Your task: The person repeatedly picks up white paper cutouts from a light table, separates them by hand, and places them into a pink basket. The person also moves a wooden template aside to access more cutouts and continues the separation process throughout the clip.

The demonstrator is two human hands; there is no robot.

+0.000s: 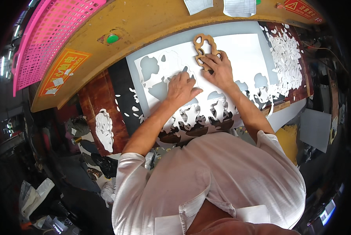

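A white sheet [246, 51] lies on a pale grey cutting board [163, 44], with shaped holes cut out along its left and near sides. On the sheet rests a brown cutting die [198, 46] with a wavy outline and several openings. My right hand [221, 73] grips the near end of this die, fingers bent over its rim. To its left, my left hand [180, 89] lies on the sheet with fingers stretched forward and thumb apart, beside a cut outline. Nothing shows in that hand. Cut-through remnants of the sheet hang over the near edge, toward my body.
A yellow machine beam [144, 25] with a green button [112, 38] crosses behind the board. White offcuts [286, 58] are heaped at the right. Stacked white cut pieces [104, 131] lie on the reddish-brown table at left. A pink basket [46, 47] stands at the far left.
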